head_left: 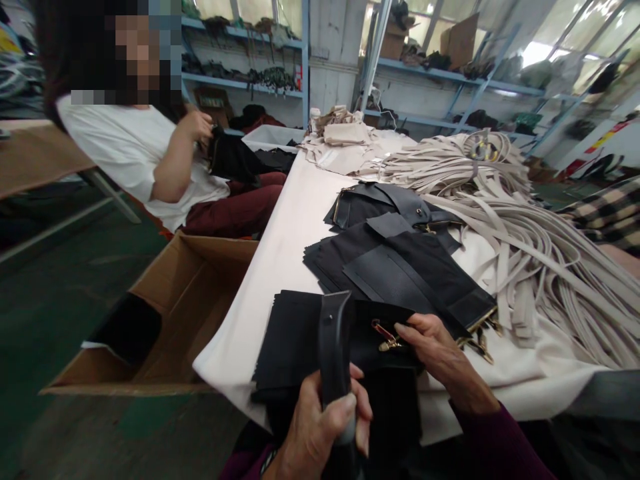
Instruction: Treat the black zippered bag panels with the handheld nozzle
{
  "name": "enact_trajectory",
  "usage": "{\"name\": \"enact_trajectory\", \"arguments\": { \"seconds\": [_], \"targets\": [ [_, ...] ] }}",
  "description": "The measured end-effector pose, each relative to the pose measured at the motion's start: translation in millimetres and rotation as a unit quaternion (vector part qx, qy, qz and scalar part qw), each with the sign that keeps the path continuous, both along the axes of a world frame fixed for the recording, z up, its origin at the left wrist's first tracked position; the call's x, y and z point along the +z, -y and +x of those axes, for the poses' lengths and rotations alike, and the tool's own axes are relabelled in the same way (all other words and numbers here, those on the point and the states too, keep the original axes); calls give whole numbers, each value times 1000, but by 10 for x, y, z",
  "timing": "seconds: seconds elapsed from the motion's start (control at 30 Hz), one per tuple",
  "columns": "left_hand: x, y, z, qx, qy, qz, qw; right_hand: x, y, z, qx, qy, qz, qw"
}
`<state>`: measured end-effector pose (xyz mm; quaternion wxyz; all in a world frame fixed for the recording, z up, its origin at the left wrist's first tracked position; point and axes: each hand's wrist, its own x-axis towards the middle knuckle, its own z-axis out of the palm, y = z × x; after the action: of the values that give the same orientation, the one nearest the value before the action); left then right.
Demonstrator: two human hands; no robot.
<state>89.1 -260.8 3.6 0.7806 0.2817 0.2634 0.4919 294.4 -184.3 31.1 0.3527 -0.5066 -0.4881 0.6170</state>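
My left hand [325, 417] is closed around a curved black leather-like strap [334, 340], which stands up from the fist and shows a small metal stud near its top. Close to the table's front edge, my right hand [440, 350] pinches the edge of a black fabric bag piece [370, 333]. Beside those fingertips are a gold zipper pull [390, 345] and a reddish safety pin [383, 329]. A stack of black panels [287, 340] lies under and left of the strap. How the strap joins the bag piece is hidden.
More black bag pieces [400, 267] with gold zippers lie ahead on the white-covered table [290, 227]. Bundles of beige straps [540, 247] spread along the right. An open cardboard box [200, 293] stands left of the table. A seated co-worker [165, 160] handles black fabric.
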Motion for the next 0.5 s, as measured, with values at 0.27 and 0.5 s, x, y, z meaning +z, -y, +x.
{"name": "enact_trajectory", "arguments": {
  "seconds": [0.27,0.5],
  "targets": [
    [73,63,9,-43,-8,16,999,68,-130,-143,-29,-11,18,999],
    [151,9,-4,-32,-53,33,998,290,-130,-142,-41,44,51,997]
  ]
}}
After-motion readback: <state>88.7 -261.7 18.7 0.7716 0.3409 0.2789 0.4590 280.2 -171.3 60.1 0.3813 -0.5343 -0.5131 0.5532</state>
